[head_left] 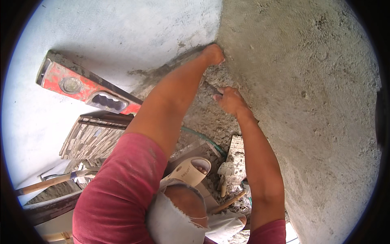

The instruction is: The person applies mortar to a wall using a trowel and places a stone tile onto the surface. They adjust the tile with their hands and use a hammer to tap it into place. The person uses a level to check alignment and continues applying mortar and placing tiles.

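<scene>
Holding the tool (211, 88) calls for a firm right grip (232, 101); this grip is clamped on the tool's near end, and the dark length points up and left toward the other arm; the tool lies over the rough ground (211, 116), near the corner where the pale wall (122, 28) meets the grey wall (317, 122); whether its tip touches is not clear. The left grip (213, 55) is at that corner, its fingers hidden; whether they are apart, together or clamped on something cannot be told. For good control, use short, even strokes; hold the right wrist off the coarse grey wall; place the left grip clear of the tool's line; mind the left forearm, which crosses in front of the red level (81, 83); avoid knocking it.
</scene>
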`<action>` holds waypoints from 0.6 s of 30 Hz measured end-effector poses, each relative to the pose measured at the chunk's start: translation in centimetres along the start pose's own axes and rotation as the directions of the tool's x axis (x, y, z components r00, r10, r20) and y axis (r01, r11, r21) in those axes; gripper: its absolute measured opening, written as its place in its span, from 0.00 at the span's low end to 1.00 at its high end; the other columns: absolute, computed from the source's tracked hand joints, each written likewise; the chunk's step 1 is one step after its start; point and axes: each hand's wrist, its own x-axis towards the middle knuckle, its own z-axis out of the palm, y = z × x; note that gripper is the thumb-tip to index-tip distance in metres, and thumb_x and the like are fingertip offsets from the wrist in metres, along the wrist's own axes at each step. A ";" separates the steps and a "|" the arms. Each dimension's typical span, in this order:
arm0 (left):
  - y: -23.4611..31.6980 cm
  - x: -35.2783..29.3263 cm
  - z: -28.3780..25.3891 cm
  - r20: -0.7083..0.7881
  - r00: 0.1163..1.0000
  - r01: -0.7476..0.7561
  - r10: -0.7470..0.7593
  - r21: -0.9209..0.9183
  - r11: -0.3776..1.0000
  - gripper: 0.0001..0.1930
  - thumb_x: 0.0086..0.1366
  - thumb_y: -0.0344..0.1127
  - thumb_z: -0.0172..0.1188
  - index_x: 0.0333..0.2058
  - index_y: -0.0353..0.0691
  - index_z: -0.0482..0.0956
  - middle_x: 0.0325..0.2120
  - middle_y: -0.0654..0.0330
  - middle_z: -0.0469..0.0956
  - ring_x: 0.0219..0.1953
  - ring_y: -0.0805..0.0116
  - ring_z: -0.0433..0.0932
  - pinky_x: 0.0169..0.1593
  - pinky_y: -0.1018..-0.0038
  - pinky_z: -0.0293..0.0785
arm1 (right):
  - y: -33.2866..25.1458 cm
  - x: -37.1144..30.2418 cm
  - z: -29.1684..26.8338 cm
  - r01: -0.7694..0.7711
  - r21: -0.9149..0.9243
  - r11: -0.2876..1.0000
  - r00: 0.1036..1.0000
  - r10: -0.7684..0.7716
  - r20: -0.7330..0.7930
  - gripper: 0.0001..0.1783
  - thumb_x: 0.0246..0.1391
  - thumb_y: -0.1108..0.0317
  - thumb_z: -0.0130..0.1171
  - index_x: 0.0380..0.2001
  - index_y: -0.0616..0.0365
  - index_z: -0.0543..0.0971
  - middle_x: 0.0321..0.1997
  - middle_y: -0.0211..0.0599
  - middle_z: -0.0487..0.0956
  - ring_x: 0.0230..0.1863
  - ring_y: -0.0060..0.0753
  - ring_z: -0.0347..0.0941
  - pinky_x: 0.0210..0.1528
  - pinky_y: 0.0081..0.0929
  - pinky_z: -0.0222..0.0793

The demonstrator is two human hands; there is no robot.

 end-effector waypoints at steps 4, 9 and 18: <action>-0.5 0.2 0.5 -0.117 0.992 -0.059 0.048 -0.085 0.995 0.19 0.69 0.50 0.55 0.26 0.48 0.87 0.30 0.62 0.84 0.38 0.56 0.81 0.45 0.65 0.76 | 0.2 0.2 0.3 -0.006 -0.072 0.997 0.999 0.008 0.032 0.27 0.63 0.53 0.55 0.63 0.52 0.73 0.66 0.44 0.72 0.65 0.47 0.69 0.66 0.42 0.65; -0.2 0.2 -0.3 0.055 0.994 0.105 -0.096 -0.204 0.973 0.14 0.67 0.47 0.55 0.35 0.51 0.88 0.40 0.60 0.85 0.45 0.57 0.81 0.49 0.59 0.76 | 1.0 0.7 0.4 -0.106 0.056 0.993 0.992 0.109 -0.058 0.28 0.63 0.53 0.56 0.63 0.53 0.72 0.66 0.43 0.72 0.66 0.47 0.69 0.67 0.43 0.64; -1.7 1.5 2.3 -0.117 0.983 -0.133 0.139 0.059 0.989 0.14 0.65 0.49 0.58 0.33 0.50 0.88 0.39 0.60 0.85 0.42 0.54 0.82 0.47 0.61 0.76 | 0.6 0.7 0.2 -0.080 0.139 0.987 0.973 0.107 -0.203 0.29 0.63 0.54 0.57 0.64 0.55 0.72 0.63 0.49 0.74 0.65 0.48 0.70 0.66 0.41 0.65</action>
